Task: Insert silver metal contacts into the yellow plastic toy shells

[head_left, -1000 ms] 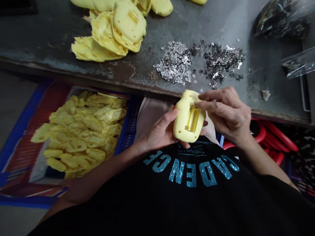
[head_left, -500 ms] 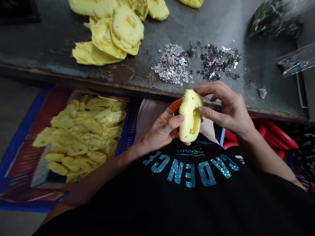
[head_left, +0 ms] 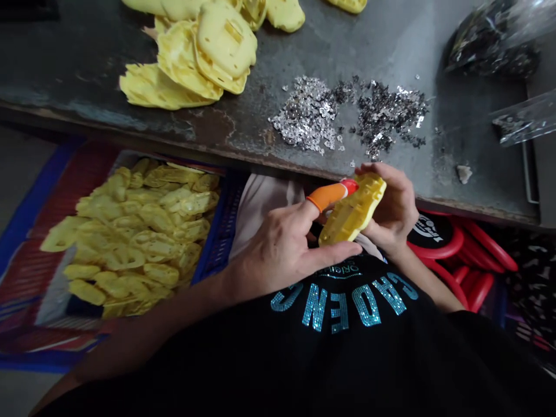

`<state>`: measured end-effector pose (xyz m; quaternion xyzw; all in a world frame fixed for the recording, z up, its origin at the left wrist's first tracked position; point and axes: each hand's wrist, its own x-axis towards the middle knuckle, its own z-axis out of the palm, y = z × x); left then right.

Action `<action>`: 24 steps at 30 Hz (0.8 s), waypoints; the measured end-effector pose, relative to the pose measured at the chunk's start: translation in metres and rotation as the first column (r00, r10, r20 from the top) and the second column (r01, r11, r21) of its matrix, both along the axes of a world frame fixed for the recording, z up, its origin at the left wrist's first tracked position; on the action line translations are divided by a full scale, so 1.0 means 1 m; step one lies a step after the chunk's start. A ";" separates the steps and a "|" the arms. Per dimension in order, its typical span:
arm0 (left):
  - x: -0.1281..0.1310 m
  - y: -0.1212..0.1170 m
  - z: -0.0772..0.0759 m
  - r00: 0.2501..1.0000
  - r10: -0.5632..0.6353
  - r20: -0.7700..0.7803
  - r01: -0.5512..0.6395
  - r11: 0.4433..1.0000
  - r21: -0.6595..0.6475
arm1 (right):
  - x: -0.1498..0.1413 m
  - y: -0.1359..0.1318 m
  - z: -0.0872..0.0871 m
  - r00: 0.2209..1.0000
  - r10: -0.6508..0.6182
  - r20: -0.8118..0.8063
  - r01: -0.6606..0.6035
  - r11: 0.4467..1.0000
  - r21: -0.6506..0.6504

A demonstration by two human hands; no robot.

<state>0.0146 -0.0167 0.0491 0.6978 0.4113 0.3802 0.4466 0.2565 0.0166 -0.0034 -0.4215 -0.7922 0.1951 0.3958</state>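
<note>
A yellow moulded plastic shell [head_left: 350,213] is held tilted in front of my shirt, its ribbed inner side showing. My right hand [head_left: 393,211] grips it from the right, fingers behind its far end and thumb beneath. My left hand [head_left: 282,246] is closed about its left side. An orange finger cot [head_left: 326,197] covers the left index finger, whose red tip presses near the shell's far end; the left thumb lies along its near end. Beyond the hands, a heap of small silvery metal clips [head_left: 307,113] and a darker heap [head_left: 388,113] lie on the bench.
Yellow shells [head_left: 226,40] are stacked on the dark bench [head_left: 191,124]. A blue and red crate [head_left: 219,231] below left holds many shells. Clear bags [head_left: 490,43] of dark parts lie at right. Red round items [head_left: 482,243] sit under the bench's right side.
The shell has been turned over from its smooth outer face to its ribbed inside. My left index finger has come onto it, and my right hand has shifted round behind it.
</note>
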 end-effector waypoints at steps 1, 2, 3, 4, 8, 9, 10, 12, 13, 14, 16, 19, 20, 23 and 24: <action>0.001 0.002 0.002 1.000 -0.011 -0.025 0.013 0.997 0.075 | -0.003 0.001 -0.006 0.994 -0.023 -0.106 0.028 0.999 0.047; 0.002 0.004 0.003 0.999 -0.019 -0.035 0.024 0.990 0.141 | -0.005 0.002 -0.011 0.975 -0.042 -0.220 0.063 0.994 0.090; 0.004 0.005 0.003 0.999 -0.027 -0.039 0.034 0.981 0.191 | -0.008 0.004 -0.014 0.952 -0.056 -0.301 0.096 0.988 0.119; 0.005 0.007 0.003 0.999 -0.033 -0.040 0.041 0.973 0.226 | -0.009 0.005 -0.015 0.950 -0.056 -0.307 0.099 0.987 0.127; 0.007 0.012 0.000 0.999 -0.032 -0.036 0.041 0.956 0.289 | -0.010 0.007 -0.015 0.954 -0.111 -0.279 0.147 0.983 0.109; 0.008 0.012 -0.001 0.999 -0.026 -0.032 0.034 0.954 0.298 | -0.009 0.006 -0.015 0.952 -0.118 -0.284 0.153 0.983 0.105; 0.008 0.013 -0.003 0.999 -0.017 -0.028 0.024 0.955 0.296 | -0.008 0.006 -0.014 0.951 -0.126 -0.282 0.159 0.983 0.096; 0.007 0.015 -0.005 1.000 -0.005 -0.026 0.012 0.962 0.272 | -0.006 0.006 -0.012 0.957 -0.154 -0.247 0.176 0.982 0.067; 0.007 0.017 -0.006 1.000 -0.002 -0.022 0.007 0.967 0.253 | -0.005 0.007 -0.012 0.959 -0.168 -0.227 0.186 0.981 0.059; 0.007 0.019 -0.008 1.000 -0.002 -0.011 0.005 0.972 0.233 | -0.005 0.009 -0.012 0.961 -0.171 -0.217 0.189 0.980 0.063; 0.006 0.023 -0.011 0.999 -0.017 0.038 0.009 0.981 0.192 | -0.004 0.013 -0.012 0.959 -0.151 -0.239 0.178 0.979 0.095; 0.002 0.027 -0.019 0.986 -0.038 0.159 0.029 0.998 0.060 | -0.005 0.017 -0.010 0.953 -0.097 -0.288 0.141 0.981 0.136; 0.000 0.028 -0.022 0.979 -0.031 0.203 0.036 0.999 -0.024 | -0.006 0.017 -0.008 0.955 -0.094 -0.283 0.138 0.981 0.137; -0.007 0.032 -0.028 0.936 0.038 0.350 0.107 0.917 -0.383 | -0.005 0.021 0.008 0.979 -0.052 -0.199 0.073 0.992 0.101; -0.010 0.034 -0.030 0.911 0.063 0.407 0.160 0.857 -0.491 | -0.004 0.025 0.015 0.989 -0.001 -0.150 0.010 0.998 0.058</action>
